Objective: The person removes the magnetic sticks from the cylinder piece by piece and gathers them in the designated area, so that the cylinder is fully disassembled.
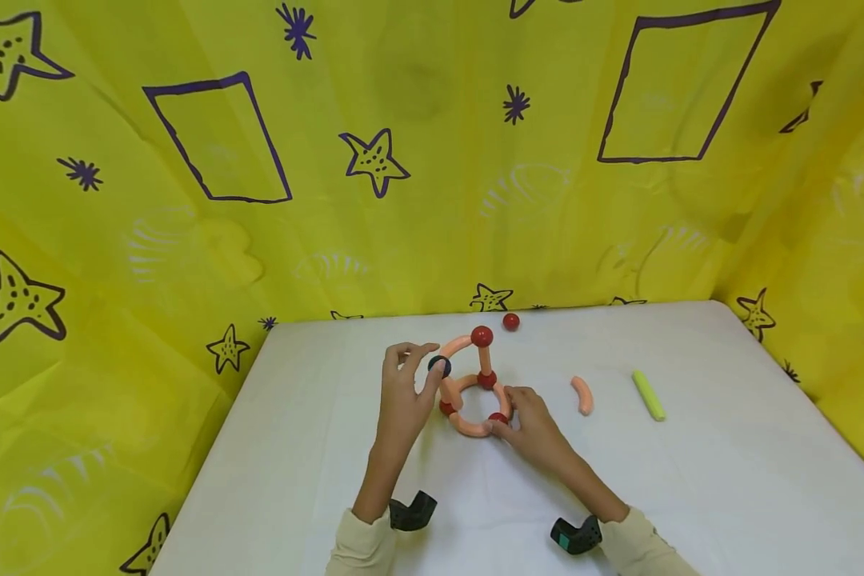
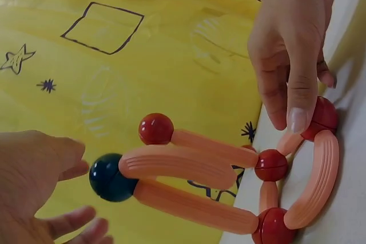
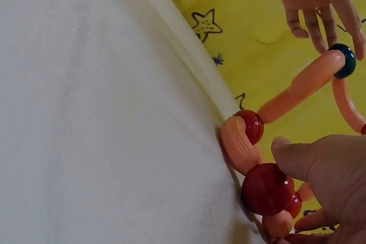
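A toy structure of salmon rods and magnetic-looking balls stands on the white table. Its base is a ring of curved rods (image 1: 470,428) joined by red balls. Upright rods rise from it to a red ball (image 1: 482,336) and a dark teal ball (image 2: 111,178), with a curved rod (image 1: 455,346) between these two. My left hand (image 1: 403,396) is beside the teal ball; in the left wrist view its spread fingers are apart from it. With thumb and fingers, my right hand (image 1: 536,428) pinches the base at its near right red ball (image 3: 267,190).
A loose red ball (image 1: 511,322) lies near the table's back edge. To the right are a short curved salmon rod (image 1: 582,396) and a straight lime-green rod (image 1: 649,395). A yellow patterned cloth (image 1: 432,232) hangs behind and beside the white table (image 1: 295,480).
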Demonstrator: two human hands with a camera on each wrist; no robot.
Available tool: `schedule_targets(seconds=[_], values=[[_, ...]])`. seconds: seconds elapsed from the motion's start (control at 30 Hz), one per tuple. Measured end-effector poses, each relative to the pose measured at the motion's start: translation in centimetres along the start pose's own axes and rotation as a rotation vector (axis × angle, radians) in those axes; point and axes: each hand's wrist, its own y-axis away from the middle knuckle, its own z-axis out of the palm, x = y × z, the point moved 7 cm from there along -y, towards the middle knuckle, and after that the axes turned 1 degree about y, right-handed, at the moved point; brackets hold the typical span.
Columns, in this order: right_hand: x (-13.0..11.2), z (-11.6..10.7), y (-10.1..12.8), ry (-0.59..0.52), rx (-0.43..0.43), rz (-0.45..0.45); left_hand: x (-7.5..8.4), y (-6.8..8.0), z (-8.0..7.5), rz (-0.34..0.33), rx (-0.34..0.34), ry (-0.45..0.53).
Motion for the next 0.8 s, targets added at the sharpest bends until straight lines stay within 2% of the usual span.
schedule_targets(seconds=[0.1, 0.2, 0.37, 0.57, 0.7, 0.8], values=[[-0.1, 0.1, 0.2, 0.023, 0.019, 0.017, -1.0, 0.0, 0.6, -0.051, -0.083, 0.093], [-0.4, 0.2, 0.2, 0.048, 0.04, 0.02, -1.5, 0.1, 0.9, -0.087, -0.124, 0.123], [-0.7, 0.3, 0.2, 0.076, 0.072, 0.007, -1.7, 0.1, 1.0, -0.104, -0.127, 0.122], [-0.7, 0.4, 0.0, 0.055, 0.102, 0.005, -1.7, -0.1, 1.0, -0.112, -0.131, 0.129], [-0.2, 0.5, -0.2, 0.031, 0.087, 0.028, -1.6, -0.1, 0.9, -0.125, -0.138, 0.119], [0.2, 0.5, -0.4, 0.019, 0.069, 0.04, -1.5, -0.1, 0.8, -0.109, -0.144, 0.095]])
